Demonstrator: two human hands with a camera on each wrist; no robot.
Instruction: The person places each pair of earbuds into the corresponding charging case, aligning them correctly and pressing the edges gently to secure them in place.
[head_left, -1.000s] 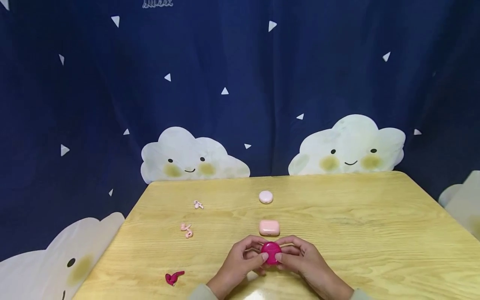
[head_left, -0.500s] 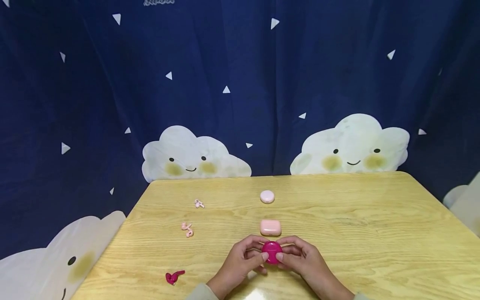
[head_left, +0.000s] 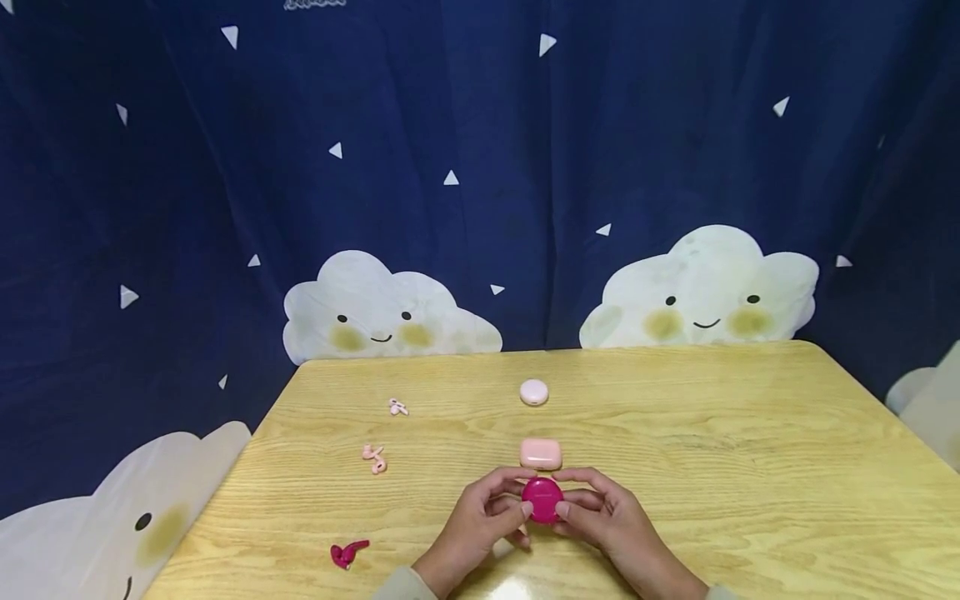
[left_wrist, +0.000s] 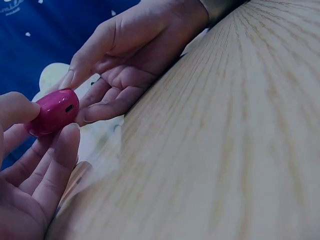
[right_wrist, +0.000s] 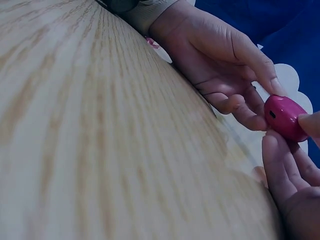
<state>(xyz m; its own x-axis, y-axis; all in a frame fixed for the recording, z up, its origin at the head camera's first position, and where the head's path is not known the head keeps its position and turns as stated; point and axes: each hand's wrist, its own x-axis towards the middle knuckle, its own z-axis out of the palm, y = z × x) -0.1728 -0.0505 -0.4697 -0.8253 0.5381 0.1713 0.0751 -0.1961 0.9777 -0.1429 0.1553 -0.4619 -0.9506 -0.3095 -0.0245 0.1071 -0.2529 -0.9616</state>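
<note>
No word can be read for sure. The dark blue curtain (head_left: 390, 100) has a bit of pale writing (head_left: 315, 3) at the very top of the head view, but the top edge cuts through it, so only the low parts of the letters show. In the left wrist view, the curtain has white curly letters (left_wrist: 11, 6) up in the corner. They look a bit like "mile", but the edge is very close and they are blurry. Under them is a smaller line of marks, too tiny to read. The round dark pink case (head_left: 542, 510) has a faint, thin line across its front, too small to tell if it is letters.
</note>
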